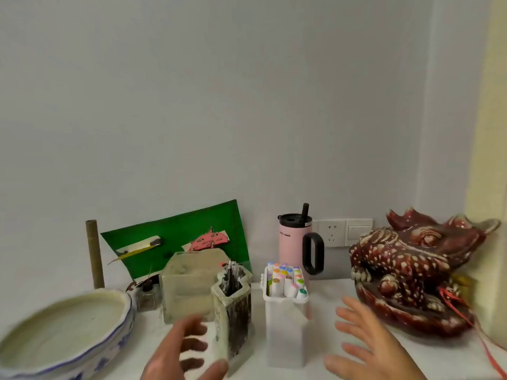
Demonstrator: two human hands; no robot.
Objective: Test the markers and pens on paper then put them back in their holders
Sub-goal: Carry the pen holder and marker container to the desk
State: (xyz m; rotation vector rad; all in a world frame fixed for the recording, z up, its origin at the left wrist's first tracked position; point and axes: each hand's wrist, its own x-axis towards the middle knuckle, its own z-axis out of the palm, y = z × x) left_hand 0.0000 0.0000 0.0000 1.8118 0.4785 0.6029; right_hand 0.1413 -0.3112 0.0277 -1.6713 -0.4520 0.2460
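Well, white table: it runs back to the grey wall. The front edge is out of view. The most bare room is low in the middle, between the two hands.
Big dark red shiny toad figure with cream dots: it fills the right side, close to the wall corner. Red strings hang from its front.
Wide blue and white bowl: it sits at the left front, cut off by the picture edge. The inside is plain cream.
Green board: it leans on the wall at the back and has a pink paper animal on it.
Cloudy square tub: it stands in front of the green board. It is too foggy to tell what is inside.
Pink cup with a black lid, handle and straw: it is at the back, just behind the marker box.
See-through white plastic marker box: it stands in the middle, full of upright markers with coloured caps.
Cream and brown clay pen holder: it is just left of the marker box, with a small gap between them. Thin dark pens stand in it.
Left hand: the fingers are bent and apart by the pen holder's left side, and the thumb is in front of its foot. It is blurry, so I cannot tell if it touches.
Right hand: the fingers are straight and spread wide. It holds nothing and is between the marker box and the toad figure.
Brown card tube: it stands up by the wall at the left back.
Small glass bottle: it is between the bowl and the tub.
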